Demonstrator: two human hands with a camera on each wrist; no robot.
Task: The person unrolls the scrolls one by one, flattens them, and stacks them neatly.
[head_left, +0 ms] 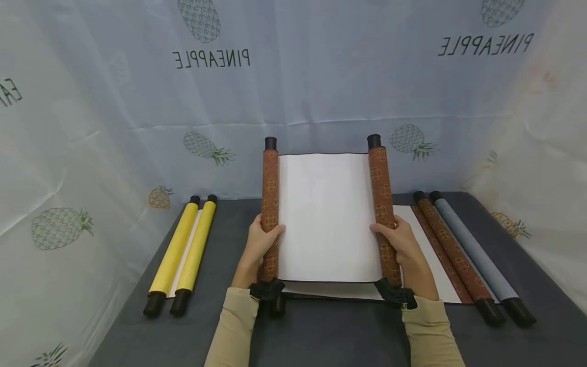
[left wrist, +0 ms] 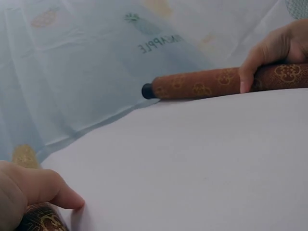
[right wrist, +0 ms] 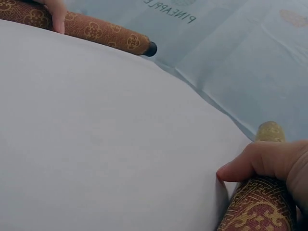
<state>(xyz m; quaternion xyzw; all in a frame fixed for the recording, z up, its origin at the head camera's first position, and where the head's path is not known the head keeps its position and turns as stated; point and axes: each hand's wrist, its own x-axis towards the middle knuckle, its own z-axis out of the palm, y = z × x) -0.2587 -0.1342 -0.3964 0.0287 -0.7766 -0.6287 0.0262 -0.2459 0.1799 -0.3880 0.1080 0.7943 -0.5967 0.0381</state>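
Scroll [head_left: 327,219] held up off the table [head_left: 330,331] in front of the person, tilted so its far end is higher, white sheet stretched flat between two brown patterned rollers. Left hand [head_left: 261,242] wraps the left roller [head_left: 270,204] near its lower end, fingers curled round it, thumb tip on the paper edge; left wrist view shows that thumb [left wrist: 53,190] pressed at the sheet's border. Right hand [head_left: 399,239] grips the right roller [head_left: 381,204] the same way, fingers round it, thumb [right wrist: 245,166] against the paper edge in the right wrist view. Both hands closed on the rollers, not loose. Black caps at roller ends, near ones hidden partly by black wrist mounts [head_left: 268,291]. Beige sleeves [head_left: 236,326] at the bottom

Under and right of the held scroll lies a second scroll [head_left: 451,250] opened flat on the table, white sheet showing, brown patterned roller beside a grey roller [head_left: 474,252] at its right edge, the two touching. Left side, well apart from the hands, a yellow scroll [head_left: 183,250] with its two rolls close together, strip of white between them, black caps toward the viewer

Table dark grey. Behind and on both sides hangs a pale cloth [head_left: 321,76] printed with pineapples, lettering mirrored
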